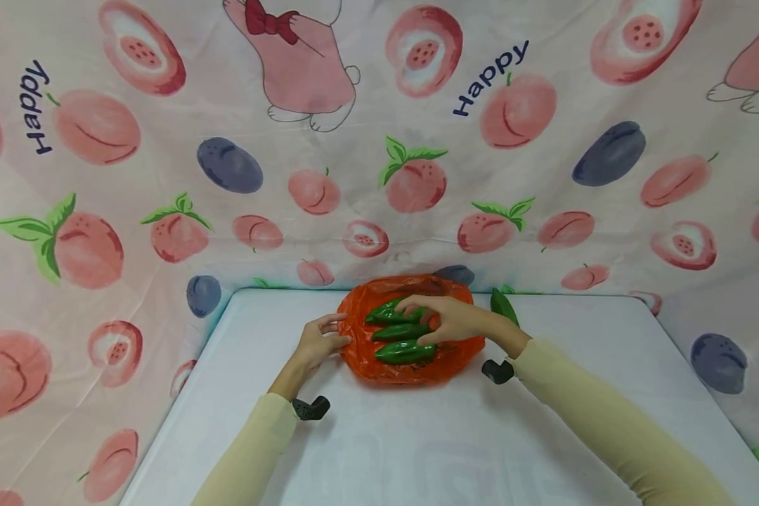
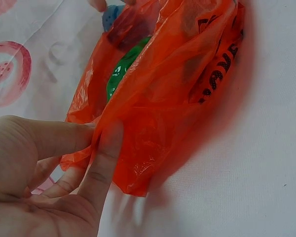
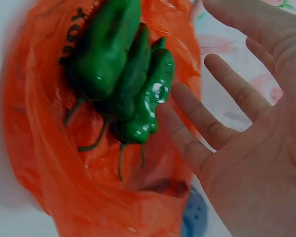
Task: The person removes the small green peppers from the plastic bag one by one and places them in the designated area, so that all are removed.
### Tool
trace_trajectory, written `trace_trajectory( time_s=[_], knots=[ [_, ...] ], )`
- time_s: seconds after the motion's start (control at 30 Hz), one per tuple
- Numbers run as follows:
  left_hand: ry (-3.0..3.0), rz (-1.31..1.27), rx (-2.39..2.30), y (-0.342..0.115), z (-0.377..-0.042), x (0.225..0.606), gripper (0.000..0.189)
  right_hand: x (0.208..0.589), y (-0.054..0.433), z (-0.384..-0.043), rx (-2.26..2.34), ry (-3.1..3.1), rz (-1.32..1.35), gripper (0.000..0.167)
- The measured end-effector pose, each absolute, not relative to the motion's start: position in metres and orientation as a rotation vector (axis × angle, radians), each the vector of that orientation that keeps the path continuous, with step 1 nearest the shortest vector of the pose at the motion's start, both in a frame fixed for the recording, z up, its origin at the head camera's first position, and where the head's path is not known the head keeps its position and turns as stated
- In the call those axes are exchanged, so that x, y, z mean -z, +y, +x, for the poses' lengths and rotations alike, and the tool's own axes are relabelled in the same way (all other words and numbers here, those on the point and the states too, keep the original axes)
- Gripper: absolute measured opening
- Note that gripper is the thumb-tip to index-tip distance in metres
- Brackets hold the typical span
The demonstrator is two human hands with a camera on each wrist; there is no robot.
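Several green peppers (image 1: 403, 332) lie side by side on an orange-red plastic bag (image 1: 367, 367) near the table's far edge. My left hand (image 1: 318, 344) is at the bag's left edge. In the left wrist view its thumb and finger pinch the bag's thin plastic (image 2: 138, 143), and part of a green pepper (image 2: 122, 69) shows inside. My right hand (image 1: 455, 320) reaches over the peppers from the right. The right wrist view has its fingers (image 3: 232, 84) spread, with one fingertip close beside the nearest glossy pepper (image 3: 150, 101). Nothing is in its palm.
Another green pepper (image 1: 504, 306) lies right of the bag, partly behind my right wrist. The white table (image 1: 405, 450) extends toward me. A fruit-printed cloth (image 1: 354, 161) rises directly behind it. Black wrist cameras sit on both wrists, the left one (image 1: 311, 408) low over the table.
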State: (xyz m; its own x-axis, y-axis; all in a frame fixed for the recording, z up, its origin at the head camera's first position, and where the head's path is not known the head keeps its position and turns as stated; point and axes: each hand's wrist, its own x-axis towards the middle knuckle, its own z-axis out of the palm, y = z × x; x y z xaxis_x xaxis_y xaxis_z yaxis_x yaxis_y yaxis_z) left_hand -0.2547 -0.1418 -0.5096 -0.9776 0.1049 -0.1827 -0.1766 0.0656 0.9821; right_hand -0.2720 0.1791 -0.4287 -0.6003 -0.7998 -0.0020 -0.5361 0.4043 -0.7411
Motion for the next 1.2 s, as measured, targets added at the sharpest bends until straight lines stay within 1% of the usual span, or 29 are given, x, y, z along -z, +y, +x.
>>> trace_trajectory(
  time_s=[0.5,0.9,1.2],
  knots=[
    [2.135,-0.088,-2.011,-0.141,-0.255,0.508,0.053,0.460,0.161,-0.276,0.816,2.351,-1.026,0.061],
    [2.141,-0.087,-2.014,-0.140,-0.254,0.509,0.052,0.470,0.154,-0.273,0.759,2.394,-1.101,0.058],
    [2.155,-0.094,-1.998,-0.139,-0.253,0.507,0.052,0.477,0.149,-0.272,0.626,2.469,-1.077,0.053]
  ],
)
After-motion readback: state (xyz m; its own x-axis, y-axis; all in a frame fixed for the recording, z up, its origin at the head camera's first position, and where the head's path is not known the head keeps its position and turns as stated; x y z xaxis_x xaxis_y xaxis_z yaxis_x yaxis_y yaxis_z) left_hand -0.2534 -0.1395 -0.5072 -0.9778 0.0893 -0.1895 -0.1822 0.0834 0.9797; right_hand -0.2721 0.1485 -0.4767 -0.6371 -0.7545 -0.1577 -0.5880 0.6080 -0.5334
